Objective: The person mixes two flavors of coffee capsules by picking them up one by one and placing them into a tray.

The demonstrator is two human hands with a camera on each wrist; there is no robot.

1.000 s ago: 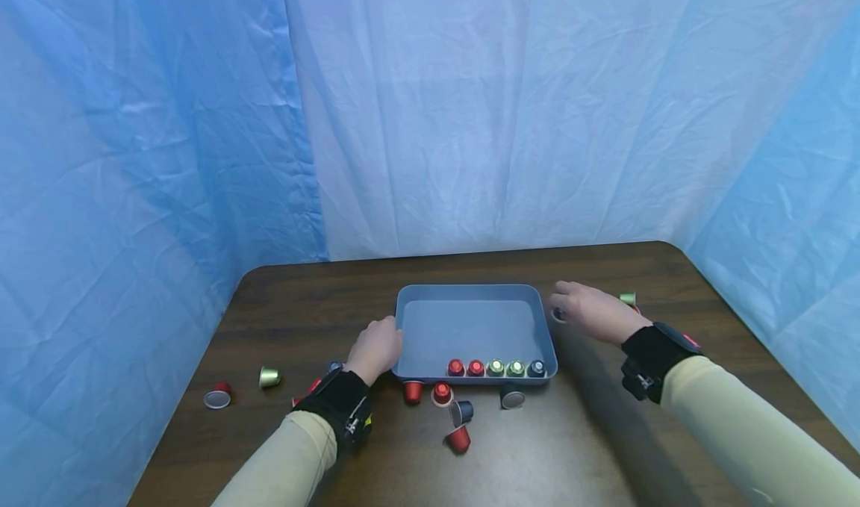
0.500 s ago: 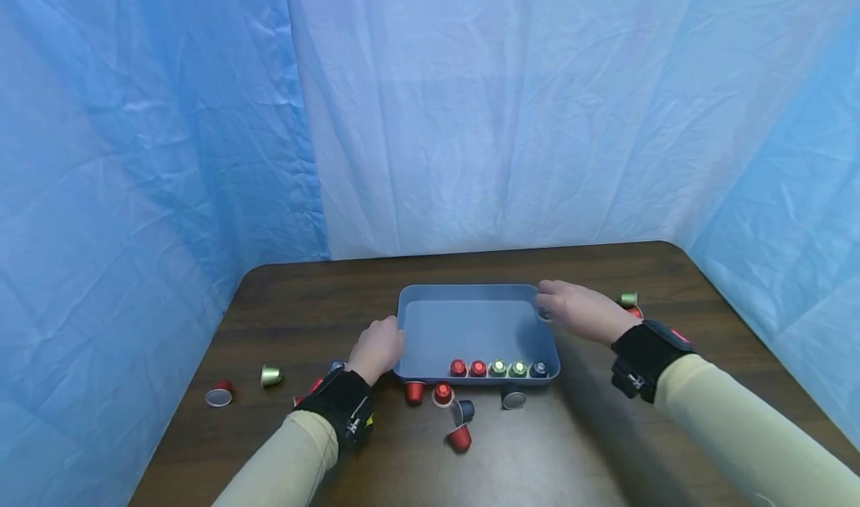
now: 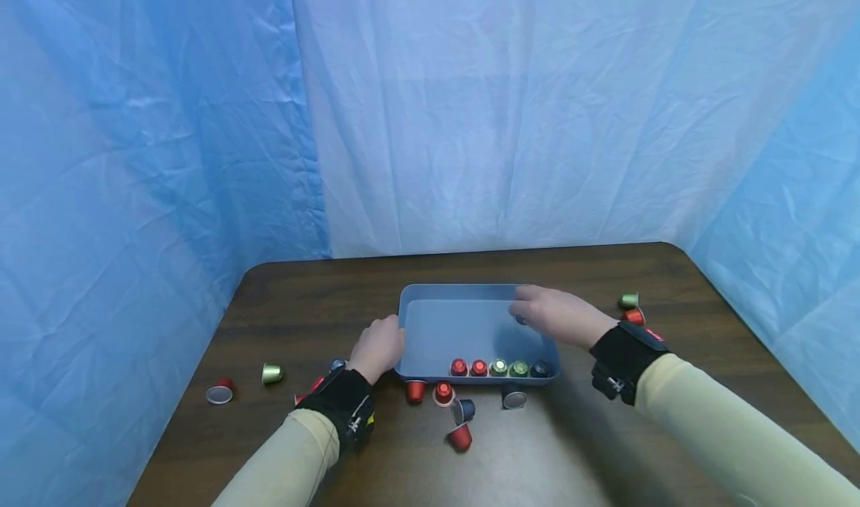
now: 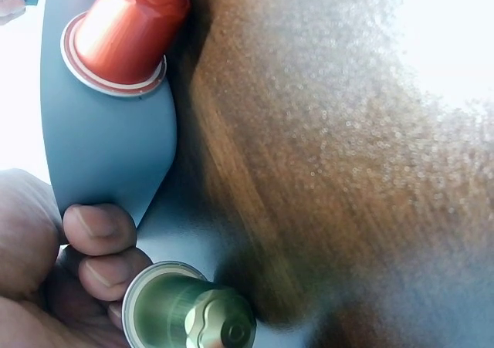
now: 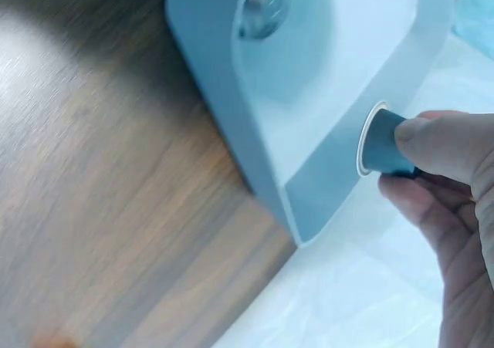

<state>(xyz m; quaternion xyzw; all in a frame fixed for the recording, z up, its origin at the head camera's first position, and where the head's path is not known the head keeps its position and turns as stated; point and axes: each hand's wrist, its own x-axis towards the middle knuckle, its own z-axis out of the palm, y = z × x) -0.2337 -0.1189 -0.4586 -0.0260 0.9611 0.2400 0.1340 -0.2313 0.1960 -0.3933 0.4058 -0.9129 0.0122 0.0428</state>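
A blue-grey tray (image 3: pixel 457 328) sits mid-table. Curled fingers of my left hand (image 3: pixel 378 349) grip its left side; in the left wrist view they meet the tray's wall (image 4: pixel 108 143). A green coffee capsule (image 4: pixel 189 311) lies right by those fingers; whether they touch it, I cannot tell. Over the tray's right part, my right hand (image 3: pixel 561 316) pinches a dark blue coffee capsule (image 5: pixel 390 142) between thumb and fingers, its rim facing away from the palm. Along the tray's front edge stands a row of red (image 3: pixel 479 368), green (image 3: pixel 499 367) and dark blue capsules (image 3: pixel 540 369).
Several capsules, including a red one (image 3: pixel 460 437) and a dark one (image 3: pixel 513 397), lie before the tray. At left are a green capsule (image 3: pixel 272 373) and a red one (image 3: pixel 219 391). Green (image 3: pixel 628 300) and red capsules (image 3: pixel 634 316) lie at the right.
My right hand has moved left with the blue coffee capsule, from beside the tray's right rim to over the tray. The left hand has stayed at the tray's side.
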